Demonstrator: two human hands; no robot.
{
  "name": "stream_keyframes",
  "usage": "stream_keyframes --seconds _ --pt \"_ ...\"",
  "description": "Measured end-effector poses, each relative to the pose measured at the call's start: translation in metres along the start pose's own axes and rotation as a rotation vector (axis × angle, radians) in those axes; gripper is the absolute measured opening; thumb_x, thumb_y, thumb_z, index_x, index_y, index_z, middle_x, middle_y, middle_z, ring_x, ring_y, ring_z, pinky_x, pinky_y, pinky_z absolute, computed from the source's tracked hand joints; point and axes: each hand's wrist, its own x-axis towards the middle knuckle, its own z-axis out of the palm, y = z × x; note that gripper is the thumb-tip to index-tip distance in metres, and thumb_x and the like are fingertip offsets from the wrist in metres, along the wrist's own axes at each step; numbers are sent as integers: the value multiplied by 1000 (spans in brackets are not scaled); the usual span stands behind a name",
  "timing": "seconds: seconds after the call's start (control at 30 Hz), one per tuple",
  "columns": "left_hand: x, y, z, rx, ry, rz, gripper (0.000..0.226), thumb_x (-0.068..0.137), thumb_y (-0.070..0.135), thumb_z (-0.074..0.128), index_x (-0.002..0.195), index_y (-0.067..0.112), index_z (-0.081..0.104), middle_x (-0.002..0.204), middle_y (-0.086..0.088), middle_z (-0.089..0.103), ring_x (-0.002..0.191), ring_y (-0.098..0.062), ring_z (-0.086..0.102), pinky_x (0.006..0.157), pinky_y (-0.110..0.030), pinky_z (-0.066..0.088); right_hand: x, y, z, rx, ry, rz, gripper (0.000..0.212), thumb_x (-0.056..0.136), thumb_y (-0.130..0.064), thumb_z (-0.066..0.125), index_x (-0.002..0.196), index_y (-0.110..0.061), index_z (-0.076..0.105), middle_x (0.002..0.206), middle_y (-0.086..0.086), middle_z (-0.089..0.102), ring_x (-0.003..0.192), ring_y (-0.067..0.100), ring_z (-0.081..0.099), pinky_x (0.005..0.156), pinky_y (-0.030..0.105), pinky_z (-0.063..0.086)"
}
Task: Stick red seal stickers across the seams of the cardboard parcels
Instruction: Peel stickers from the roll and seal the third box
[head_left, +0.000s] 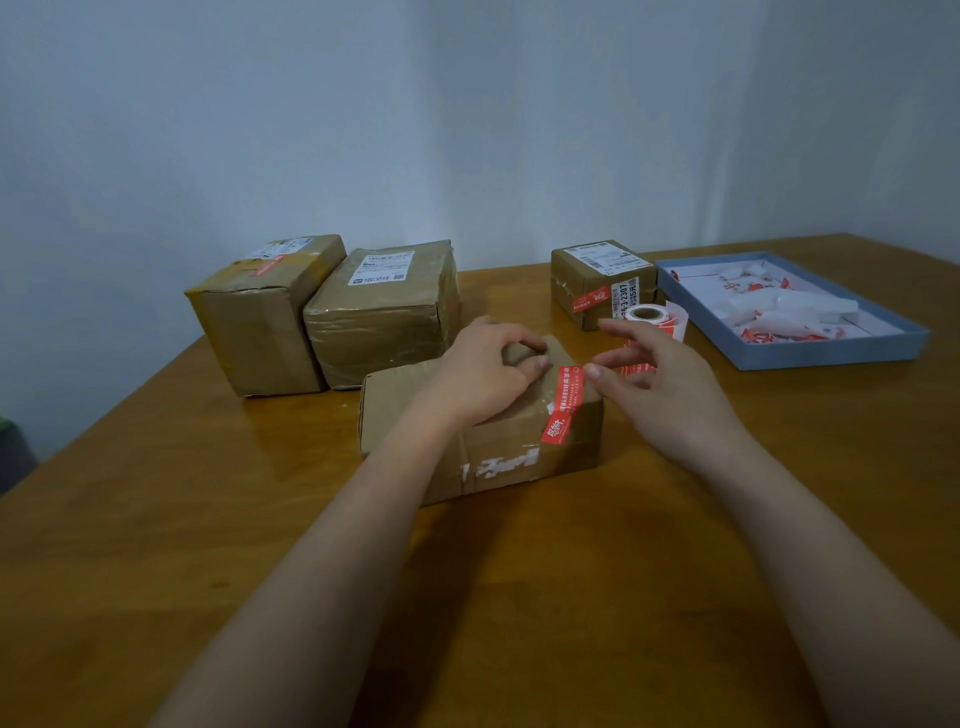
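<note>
At the middle of the worktop (519, 597), the nearest cardboard parcel (480, 447) is pressed down by the left hand (480, 376), its fingers curled over the top. A red seal sticker (563, 405) is laid over the parcel's right top edge. The right hand (670, 387) is held just beside it, fingers loosely spread, gripping nothing. Toward the far edge, a sticker roll (649, 317), three further parcels (382, 312) and a blue tray (789, 358) are noted.
</note>
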Motion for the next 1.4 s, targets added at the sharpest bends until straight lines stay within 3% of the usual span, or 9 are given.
stream_keyframes --seconds 0.13,0.27,0.4,0.5,0.63,0.87,1.23,1.4 --pt "-8 6 -3 111 178 116 14 90 22 62 100 20 72 102 2 62 96 -10 57 81 -24 49 -6 2 3 -29 -45 15 31 90 -30 61 121 -24 62 106 -13 61 86 -4 54 66 12 38" --pt "-18 9 -9 240 114 194 19 91 20 58 99 17 75 91 4 72 79 -7 63 71 -25 55 -7 1 2 23 -40 5 18 89 -28 64 105 -24 69 92 -22 61 82 -5 54 64 11 37" --pt "-34 6 -17 165 -23 147 29 95 25 56 122 19 66 119 6 67 103 -4 57 81 -9 40 -5 3 2 69 -30 36 12 86 -29 67 98 -26 69 88 -22 59 82 -5 53 63 13 36" --pt "-43 1 -21 124 -129 120 43 95 37 56 136 26 54 140 10 52 126 -9 46 97 -18 36 -5 3 6 132 -28 73 6 85 -28 69 91 -27 68 88 -18 61 84 -3 52 63 15 37" --pt "-47 -1 -23 114 -187 103 58 87 48 63 140 30 48 145 12 45 127 -9 44 100 -25 39 -6 3 10 178 -2 101 4 87 -26 67 90 -24 68 89 -14 62 85 1 53 64 18 38" --pt "-46 1 -24 -25 -208 48 57 82 37 73 135 28 54 145 11 45 126 -9 46 105 -30 41 -6 5 15 166 52 42 6 88 -24 65 90 -20 69 93 -12 64 87 -1 55 65 15 38" --pt "-47 2 -25 -111 -217 43 50 81 28 75 129 31 61 146 7 46 128 -9 45 92 -18 34 -6 5 13 151 49 -29 5 88 -21 66 84 -24 68 91 -14 66 89 -1 57 73 16 42" --pt "-46 3 -25 -114 -213 40 50 80 27 75 129 31 61 146 7 46 128 -9 45 95 -20 35 -6 5 13 116 49 -38 3 89 -22 65 87 -23 68 89 -14 65 88 -1 57 74 15 43"
